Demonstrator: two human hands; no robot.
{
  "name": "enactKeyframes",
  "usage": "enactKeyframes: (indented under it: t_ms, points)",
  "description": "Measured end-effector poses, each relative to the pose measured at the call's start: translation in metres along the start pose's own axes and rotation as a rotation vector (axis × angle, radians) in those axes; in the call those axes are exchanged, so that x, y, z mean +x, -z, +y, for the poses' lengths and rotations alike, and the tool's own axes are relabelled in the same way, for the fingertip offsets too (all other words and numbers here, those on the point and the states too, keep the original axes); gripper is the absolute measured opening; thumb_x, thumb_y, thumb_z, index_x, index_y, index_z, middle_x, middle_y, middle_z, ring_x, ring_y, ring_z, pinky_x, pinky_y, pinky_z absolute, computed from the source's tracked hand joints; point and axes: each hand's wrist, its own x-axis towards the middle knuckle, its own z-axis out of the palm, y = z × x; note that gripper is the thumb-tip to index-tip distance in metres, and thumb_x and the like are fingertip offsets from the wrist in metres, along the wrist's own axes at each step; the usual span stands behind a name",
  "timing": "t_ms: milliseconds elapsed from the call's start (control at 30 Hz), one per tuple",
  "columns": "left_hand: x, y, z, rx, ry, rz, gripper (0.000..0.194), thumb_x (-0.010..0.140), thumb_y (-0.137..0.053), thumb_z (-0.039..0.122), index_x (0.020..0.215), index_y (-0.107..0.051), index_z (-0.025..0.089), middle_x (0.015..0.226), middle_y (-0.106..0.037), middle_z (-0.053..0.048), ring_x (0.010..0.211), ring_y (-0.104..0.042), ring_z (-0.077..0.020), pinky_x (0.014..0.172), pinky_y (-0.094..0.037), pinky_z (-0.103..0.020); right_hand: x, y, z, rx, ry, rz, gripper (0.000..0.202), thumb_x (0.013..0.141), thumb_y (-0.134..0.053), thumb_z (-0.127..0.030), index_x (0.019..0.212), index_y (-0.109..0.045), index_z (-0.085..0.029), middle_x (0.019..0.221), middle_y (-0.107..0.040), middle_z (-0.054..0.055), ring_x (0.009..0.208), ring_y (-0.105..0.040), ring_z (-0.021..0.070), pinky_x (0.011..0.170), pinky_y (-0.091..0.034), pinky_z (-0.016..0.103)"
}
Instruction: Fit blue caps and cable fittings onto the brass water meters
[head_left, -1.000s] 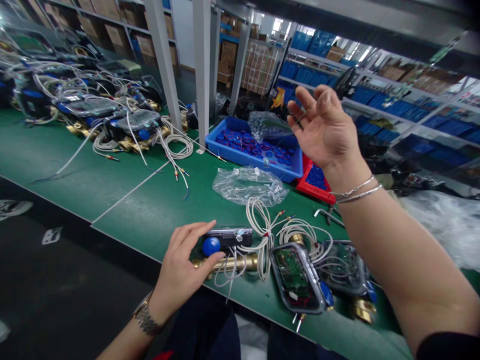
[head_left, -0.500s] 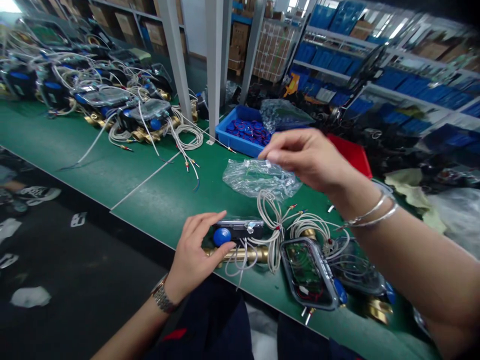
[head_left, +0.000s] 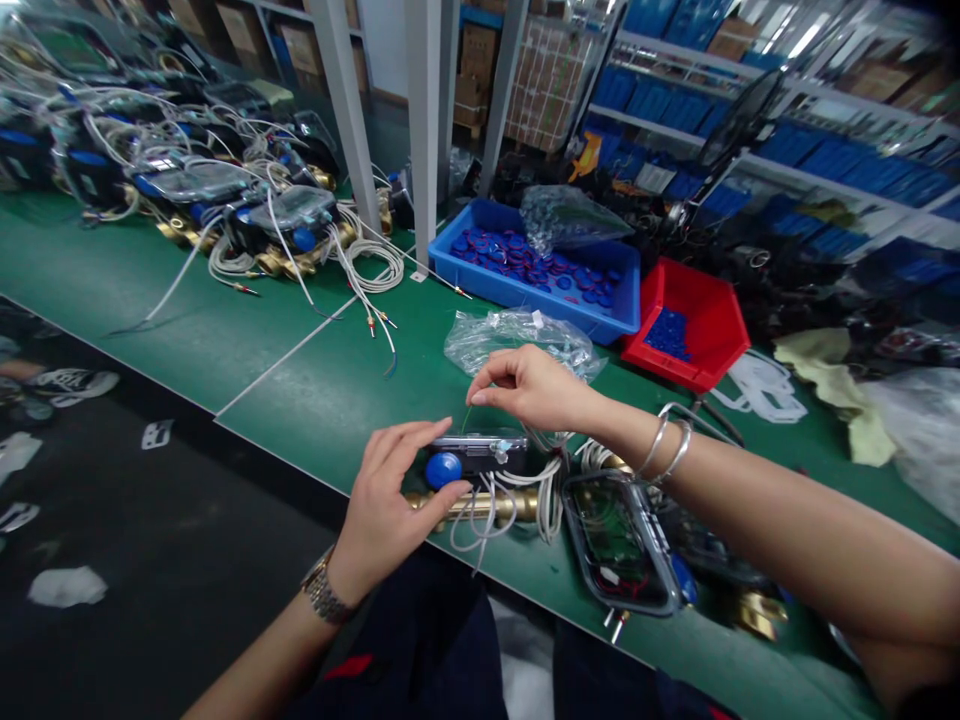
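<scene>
On the bench before me sits a meter with a black housing (head_left: 474,455), a round blue cap (head_left: 444,470), a brass pipe body (head_left: 517,506) and grey cables. My left hand (head_left: 397,485) grips its left end, fingers on the top edge and thumb below the blue cap. Just above the housing, my right hand (head_left: 529,385) pinches a thin green wire (head_left: 466,418) that hangs down towards the meter's top. Its lower end is too fine to make out. Right of this meter lies a second one with a clear-lidded box (head_left: 621,545).
Behind my right hand lies a clear plastic bag (head_left: 487,340). Beyond it stand a blue bin (head_left: 525,285) of blue discs and a red bin (head_left: 686,370) of small blue parts. A grey post (head_left: 424,140) rises from the bench; several meters (head_left: 292,215) with coiled cables crowd the far left.
My right hand has come down and to the left, from over the plastic bag to just above the meter; the green wire now shows below its fingertips. My left hand has stayed on the meter.
</scene>
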Motion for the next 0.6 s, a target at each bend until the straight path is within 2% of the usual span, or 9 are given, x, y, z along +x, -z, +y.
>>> enactKeyframes:
  t_ms: [333, 433, 500, 600]
  points:
    - [-0.001, 0.001, -0.002, 0.006, -0.008, -0.001, 0.056, 0.085, -0.075, 0.039, 0.136, -0.055, 0.027, 0.127, -0.061, -0.007, 0.118, -0.056, -0.0256, 0.102, -0.047, -0.043, -0.009, -0.004, -0.004, -0.054, 0.103, -0.103, 0.006, 0.086, -0.072, -0.019, 0.083, -0.077, -0.019, 0.079, -0.068, 0.0, 0.075, -0.059, 0.0127, 0.072, -0.04, 0.027]
    - [-0.001, -0.003, -0.003, 0.011, -0.056, 0.034, 0.07, 0.08, -0.08, 0.042, 0.141, -0.049, 0.025, 0.127, -0.062, -0.009, 0.117, -0.056, -0.0268, 0.102, -0.047, -0.045, -0.012, -0.003, -0.01, -0.053, 0.117, -0.175, 0.015, 0.092, -0.066, -0.025, 0.103, -0.073, -0.02, 0.08, -0.066, -0.001, 0.071, -0.056, 0.0124, 0.068, -0.039, 0.026]
    - [-0.003, -0.007, -0.003, 0.012, -0.085, 0.089, 0.076, 0.078, -0.082, 0.039, 0.143, -0.046, 0.023, 0.125, -0.063, -0.01, 0.116, -0.057, -0.0267, 0.102, -0.047, -0.045, -0.013, -0.004, -0.015, -0.08, 0.083, -0.153, 0.023, 0.098, -0.054, -0.027, 0.116, -0.065, -0.018, 0.082, -0.066, 0.001, 0.069, -0.055, 0.0132, 0.067, -0.038, 0.027]
    - [-0.005, -0.011, -0.001, 0.006, -0.103, 0.184, 0.061, 0.078, -0.082, 0.031, 0.133, -0.056, 0.024, 0.122, -0.063, -0.008, 0.114, -0.058, -0.0254, 0.101, -0.048, -0.044, -0.014, -0.01, -0.02, -0.198, 0.055, -0.092, 0.026, 0.099, -0.045, -0.02, 0.122, -0.056, -0.017, 0.086, -0.067, 0.004, 0.072, -0.056, 0.0159, 0.067, -0.037, 0.028]
